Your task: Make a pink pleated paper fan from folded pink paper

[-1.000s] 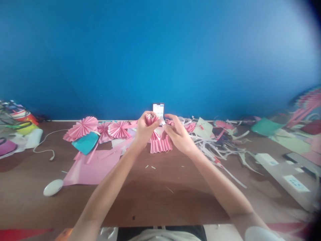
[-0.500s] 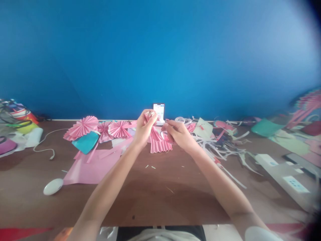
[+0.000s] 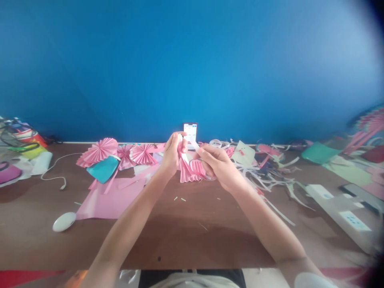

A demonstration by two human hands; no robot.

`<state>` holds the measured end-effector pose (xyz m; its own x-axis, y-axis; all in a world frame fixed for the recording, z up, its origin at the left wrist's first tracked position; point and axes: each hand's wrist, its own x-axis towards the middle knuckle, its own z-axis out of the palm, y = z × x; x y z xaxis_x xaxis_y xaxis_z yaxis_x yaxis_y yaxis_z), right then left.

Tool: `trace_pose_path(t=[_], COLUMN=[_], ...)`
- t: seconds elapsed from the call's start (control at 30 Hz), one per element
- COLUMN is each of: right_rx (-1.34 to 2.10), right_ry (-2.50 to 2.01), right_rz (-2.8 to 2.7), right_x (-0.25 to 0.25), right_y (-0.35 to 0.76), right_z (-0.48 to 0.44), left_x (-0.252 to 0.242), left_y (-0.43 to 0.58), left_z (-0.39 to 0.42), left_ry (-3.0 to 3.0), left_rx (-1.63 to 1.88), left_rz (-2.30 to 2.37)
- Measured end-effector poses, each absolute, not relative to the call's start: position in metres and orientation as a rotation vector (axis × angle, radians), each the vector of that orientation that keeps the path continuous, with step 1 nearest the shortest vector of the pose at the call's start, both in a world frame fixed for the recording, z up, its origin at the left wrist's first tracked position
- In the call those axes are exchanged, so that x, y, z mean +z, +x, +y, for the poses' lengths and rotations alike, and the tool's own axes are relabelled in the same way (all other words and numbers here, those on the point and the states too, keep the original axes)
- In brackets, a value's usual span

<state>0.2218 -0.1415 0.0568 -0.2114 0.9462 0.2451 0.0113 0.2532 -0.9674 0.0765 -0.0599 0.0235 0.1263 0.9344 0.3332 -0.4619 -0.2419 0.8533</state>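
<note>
R hand (image 3: 220, 166) dropped, fingers gripping white strip (image 3: 193, 143); L hand (image 3: 171, 156) pinches pleated pink fan (image 3: 187, 173).

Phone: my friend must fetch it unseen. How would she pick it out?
Follow the blue wall down to the far edge of the table. At the middle, the phone stands upright at the wall: the only lit screen among pink fans.
</note>
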Motion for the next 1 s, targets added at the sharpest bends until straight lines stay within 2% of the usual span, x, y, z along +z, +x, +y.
trace_pose_path(t=[0.6, 1.0], right_rx=[0.836, 0.833], right_ry=[-1.059, -1.098], right_rz=[-1.6, -1.585], right_x=[0.037, 0.038], right_y=[0.207, 0.206], right_z=[-0.13, -0.13], left_x=[0.028, 0.027], left_y=[0.08, 0.08], left_z=[-0.076, -0.075], left_ry=[1.111, 1.125], left_rx=[1.214, 1.202], left_rz=[0.381, 0.388])
